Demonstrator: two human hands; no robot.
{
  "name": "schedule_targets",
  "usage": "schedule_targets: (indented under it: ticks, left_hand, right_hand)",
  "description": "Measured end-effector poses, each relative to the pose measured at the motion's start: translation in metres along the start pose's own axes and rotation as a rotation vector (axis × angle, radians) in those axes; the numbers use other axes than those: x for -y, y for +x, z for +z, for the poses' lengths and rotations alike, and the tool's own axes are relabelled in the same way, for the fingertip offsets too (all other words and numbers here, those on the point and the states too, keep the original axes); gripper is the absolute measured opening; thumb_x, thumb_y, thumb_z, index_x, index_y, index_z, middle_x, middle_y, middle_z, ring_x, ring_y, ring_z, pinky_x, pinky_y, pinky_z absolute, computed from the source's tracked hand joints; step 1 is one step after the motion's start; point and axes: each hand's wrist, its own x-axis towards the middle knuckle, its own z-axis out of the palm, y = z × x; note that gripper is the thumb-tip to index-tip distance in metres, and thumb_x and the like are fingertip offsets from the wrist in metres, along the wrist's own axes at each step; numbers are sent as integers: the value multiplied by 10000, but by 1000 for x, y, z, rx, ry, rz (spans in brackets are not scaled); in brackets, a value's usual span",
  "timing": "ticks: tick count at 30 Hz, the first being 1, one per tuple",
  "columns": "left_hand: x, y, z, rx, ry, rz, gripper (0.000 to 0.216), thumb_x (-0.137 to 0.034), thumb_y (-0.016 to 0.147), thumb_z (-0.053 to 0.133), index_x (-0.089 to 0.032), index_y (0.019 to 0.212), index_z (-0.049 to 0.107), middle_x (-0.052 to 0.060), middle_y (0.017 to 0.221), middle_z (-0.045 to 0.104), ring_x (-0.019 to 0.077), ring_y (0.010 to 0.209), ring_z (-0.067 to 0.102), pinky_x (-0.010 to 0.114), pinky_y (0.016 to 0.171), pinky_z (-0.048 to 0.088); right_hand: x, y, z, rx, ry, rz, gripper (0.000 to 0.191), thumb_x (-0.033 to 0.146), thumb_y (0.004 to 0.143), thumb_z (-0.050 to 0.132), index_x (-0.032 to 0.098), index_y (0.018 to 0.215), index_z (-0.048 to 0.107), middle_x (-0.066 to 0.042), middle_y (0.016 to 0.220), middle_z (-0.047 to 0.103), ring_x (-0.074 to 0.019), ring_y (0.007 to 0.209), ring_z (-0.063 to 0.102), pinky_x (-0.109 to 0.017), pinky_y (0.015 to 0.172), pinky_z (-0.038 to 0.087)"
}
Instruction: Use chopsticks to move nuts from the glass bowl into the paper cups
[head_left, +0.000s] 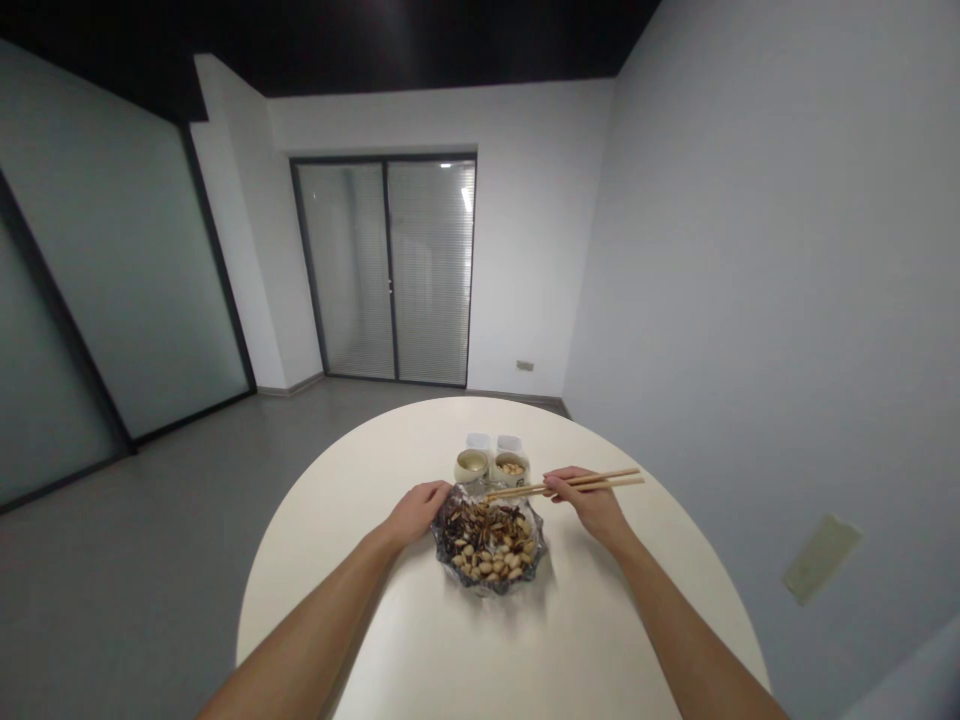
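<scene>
A scalloped clear glass bowl [541,545] holds pistachios [491,565] at its near side and darker seeds, which look like sunflower seeds [480,522], at its far side. My left hand [418,510] grips the bowl's left rim, fingertips partly hidden. In my right hand [581,495] is a pair of wooden chopsticks [611,478], tips pointing left over the bowl's far edge. Whether the tips pinch something is too small to tell. Just behind the bowl stand two small cups: the right cup [512,468] contains nuts, and the left cup [472,464] shows a pale inside.
Two small white dishes, a left dish [478,441] and a right dish [509,443], sit behind the cups. Everything rests on a round white table [360,470]. A wall [750,300] runs close along the right; glass doors [386,270] are at the back.
</scene>
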Motion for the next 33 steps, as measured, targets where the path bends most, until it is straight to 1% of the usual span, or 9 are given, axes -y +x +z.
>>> schedule_targets:
  ticks: [3,8,12,16,21,27,33]
  left_hand:
    - [0,0,0,0,10,1,540,-548,949,334,-187,946,735,54,956,751,237,899,640,306,838,471]
    - [1,1,1,-6,12,2,525,-536,953,336,-188,915,727,49,948,748,232,895,638,296,833,468]
    - [0,0,0,-6,8,-4,517,-534,954,339,-188,902,720,47,938,745,231,898,639,292,821,470]
    - [-3,-1,-1,-6,13,-2,516,-536,953,340,-189,895,718,46,937,744,229,896,639,295,830,466]
    - [-3,-1,-1,-10,25,4,526,-539,948,338,-186,905,726,53,937,747,233,888,637,304,834,467]
    - [-1,0,-1,-13,39,8,518,-528,949,340,-192,934,734,54,967,749,231,886,638,309,861,465]
    - [-3,-1,-2,-11,26,6,511,-529,950,343,-195,919,728,48,968,749,228,896,639,302,864,464]
  right_hand:
    - [0,2,-2,-52,10,-4,359,518,682,802,175,785,767,-82,696,746,-220,654,702,-319,570,590]
    - [-3,6,-2,-190,21,-24,391,534,655,808,168,784,760,-82,703,744,-223,652,706,-317,557,592]
    - [-6,8,-4,-313,18,-15,407,534,666,798,157,814,757,-94,755,751,-234,683,722,-312,563,593]
    - [-12,9,-7,-381,29,-2,421,546,682,778,152,827,752,-104,793,754,-250,723,734,-305,560,592]
    - [-17,10,-6,-410,9,21,412,537,698,766,151,841,750,-108,800,756,-257,731,737,-312,567,595]
    - [-22,10,-1,-383,-16,27,404,543,692,761,161,822,756,-105,786,756,-260,750,729,-329,585,598]
    - [-25,10,0,-364,-56,18,397,546,713,744,165,822,759,-106,800,756,-259,779,718,-351,626,606]
